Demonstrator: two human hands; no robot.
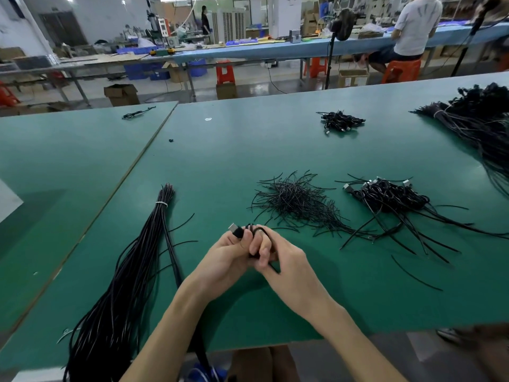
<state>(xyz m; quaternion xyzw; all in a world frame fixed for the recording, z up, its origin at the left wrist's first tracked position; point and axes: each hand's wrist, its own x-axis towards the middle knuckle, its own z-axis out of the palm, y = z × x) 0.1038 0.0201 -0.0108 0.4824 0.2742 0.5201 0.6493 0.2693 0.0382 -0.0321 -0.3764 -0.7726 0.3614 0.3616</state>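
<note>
On the green table (248, 150), at the far left, we had one long bundle of uncoiled black cables (132, 271). It was tied near its far end with a pale band and hung over the near edge. In the middle, just above the table, our two hands met around one cable (252, 254). Our left hand (228, 255) was curled round its loops, with the silver plug (234, 228) poking out past the fingers. Our right hand (286, 260) pinched the loops from the other side. Beyond the hands lay one loose heap of short black ties (297, 202). To its right was one heap of coiled cables (385, 197), with a second, smaller heap (340, 122) farther back. One large uncoiled bundle (473, 125) lay at the far right. We judged the work partly done: two heaps were finished, this coil was formed but not yet tied, and two bundles were left. The single strands were too many to count.
</note>
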